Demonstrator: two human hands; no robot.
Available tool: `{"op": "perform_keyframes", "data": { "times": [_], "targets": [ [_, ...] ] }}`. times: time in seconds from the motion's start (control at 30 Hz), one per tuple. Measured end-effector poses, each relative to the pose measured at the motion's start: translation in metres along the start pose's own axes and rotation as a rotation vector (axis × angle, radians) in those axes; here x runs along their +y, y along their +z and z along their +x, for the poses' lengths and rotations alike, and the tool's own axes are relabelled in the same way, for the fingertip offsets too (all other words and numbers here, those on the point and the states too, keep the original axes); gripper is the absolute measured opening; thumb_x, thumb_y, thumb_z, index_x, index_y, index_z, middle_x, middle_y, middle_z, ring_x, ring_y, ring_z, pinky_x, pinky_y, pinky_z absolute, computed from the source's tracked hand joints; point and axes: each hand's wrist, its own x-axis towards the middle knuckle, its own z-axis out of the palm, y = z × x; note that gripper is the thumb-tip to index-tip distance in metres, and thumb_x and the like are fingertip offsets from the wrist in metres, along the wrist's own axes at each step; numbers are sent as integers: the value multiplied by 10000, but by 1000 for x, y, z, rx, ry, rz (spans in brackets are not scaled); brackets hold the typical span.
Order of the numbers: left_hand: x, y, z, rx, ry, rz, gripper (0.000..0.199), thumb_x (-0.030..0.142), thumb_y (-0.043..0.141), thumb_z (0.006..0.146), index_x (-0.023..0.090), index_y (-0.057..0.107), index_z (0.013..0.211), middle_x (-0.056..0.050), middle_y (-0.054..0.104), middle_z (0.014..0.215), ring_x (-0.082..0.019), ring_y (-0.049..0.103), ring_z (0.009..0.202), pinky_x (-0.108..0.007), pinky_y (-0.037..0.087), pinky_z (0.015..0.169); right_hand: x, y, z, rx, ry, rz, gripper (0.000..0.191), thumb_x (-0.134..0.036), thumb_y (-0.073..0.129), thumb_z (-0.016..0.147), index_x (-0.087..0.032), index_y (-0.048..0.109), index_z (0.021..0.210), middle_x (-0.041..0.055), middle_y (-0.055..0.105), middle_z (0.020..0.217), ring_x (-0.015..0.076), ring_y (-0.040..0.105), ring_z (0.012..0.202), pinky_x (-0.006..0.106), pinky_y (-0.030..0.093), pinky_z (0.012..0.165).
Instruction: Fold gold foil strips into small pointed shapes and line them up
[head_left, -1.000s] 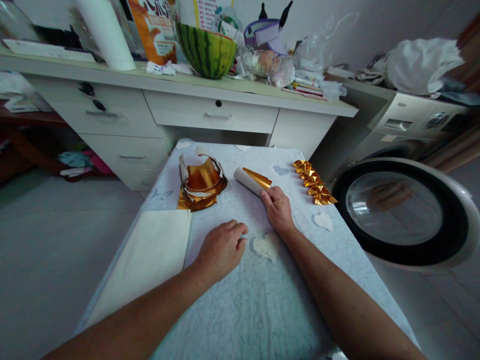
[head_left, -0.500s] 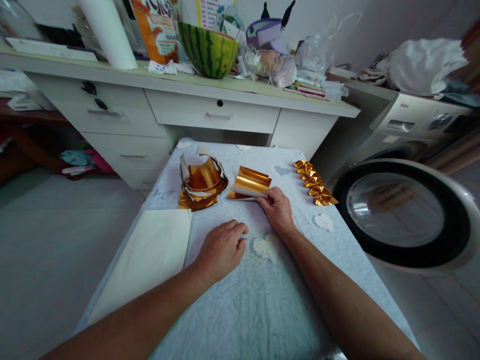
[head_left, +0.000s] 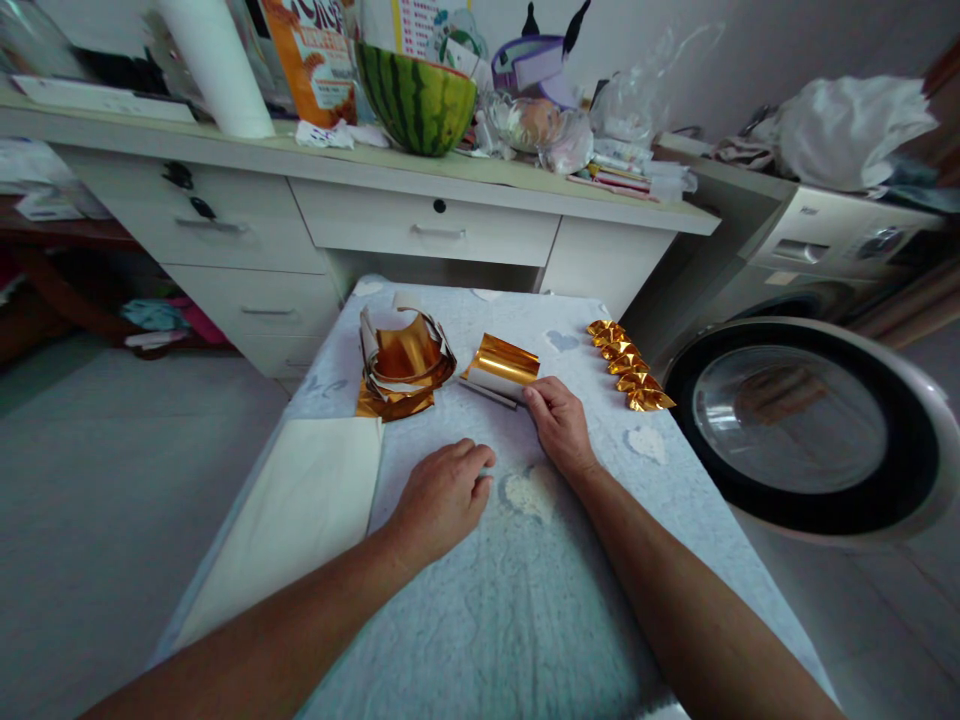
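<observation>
My right hand (head_left: pixel 559 425) pinches the near right corner of a curled sheet of gold foil paper (head_left: pixel 506 358), whose white underside shows along the bent near edge. My left hand (head_left: pixel 442 495) rests on the cloth nearer to me, loosely curled with a gap between thumb and forefinger and nothing in it. To the left of the sheet stands a stack of curled gold foil paper (head_left: pixel 409 355) with white backing. At the right side of the table lies a row of folded gold foil pieces (head_left: pixel 630 368).
A pale blue patterned cloth (head_left: pixel 480 620) covers the table, with a flat cream sheet (head_left: pixel 292 510) along its left side. Behind, a white desk (head_left: pixel 360 218) bears a cut watermelon (head_left: pixel 416 100) and clutter. The open round door of a washing machine (head_left: pixel 802 425) is close at the right.
My right hand has shifted slightly right and toward me, and the near edge of the gold foil sheet has curled up, showing more white. My left hand stays in place.
</observation>
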Motion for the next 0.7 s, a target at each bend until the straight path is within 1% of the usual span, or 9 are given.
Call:
{"op": "perform_keyframes", "data": {
  "times": [0.17, 0.27, 0.4, 0.47, 0.53, 0.6, 0.7],
  "targets": [
    [0, 0, 0, -4, -8, -10, 147, 152, 511, 846, 206, 599, 950, -31, 625, 924, -187, 606, 866, -298, 451, 782, 0, 0, -1, 73, 42, 13, 195, -283, 526, 897, -203, 621, 746, 26, 584, 768, 170, 560, 742, 288, 428, 692],
    [-1, 0, 1, -6, -12, -16, 145, 152, 509, 846, 209, 599, 944, -28, 628, 922, -183, 606, 863, -296, 450, 781, -1, -3, -2, 108, 74, 4, 126, -257, 551, 858, -196, 630, 781, 16, 564, 772, 159, 528, 707, 279, 410, 654],
    [-1, 0, 1, -6, -10, -35, 135, 163, 505, 853, 213, 599, 935, -29, 629, 923, -183, 605, 863, -298, 444, 773, -5, -11, -3, 136, 81, 8, 91, -232, 554, 843, -196, 637, 838, 6, 539, 785, 147, 490, 683, 269, 391, 623],
    [-1, -2, 0, -1, -5, -70, 116, 202, 507, 871, 210, 605, 934, -31, 630, 919, -189, 603, 859, -307, 441, 772, -10, -18, -2, 155, 63, 43, 98, -228, 538, 860, -200, 632, 852, 11, 544, 798, 149, 496, 701, 269, 393, 625],
    [-2, -4, 0, 7, -2, -146, 147, 265, 479, 911, 205, 613, 919, -32, 632, 900, -194, 600, 853, -320, 437, 778, -18, -27, 0, 174, 36, 85, 99, -227, 535, 873, -204, 630, 859, 20, 552, 815, 159, 518, 744, 277, 403, 644],
    [-3, -7, 0, 36, -29, -279, 253, 339, 407, 960, 204, 619, 930, -31, 636, 876, -194, 600, 845, -326, 438, 778, -27, -38, 1, 131, -1, 99, 100, -219, 545, 878, -212, 643, 864, 21, 559, 801, 168, 525, 764, 289, 410, 663],
    [-9, -7, 3, 127, -162, -579, 397, 469, 332, 981, 194, 617, 1007, -33, 638, 847, -180, 606, 772, -311, 456, 717, -42, -52, -2, 68, -55, 143, 105, -213, 560, 885, -228, 664, 895, 25, 579, 829, 172, 539, 781, 297, 425, 674]
  ]
}}
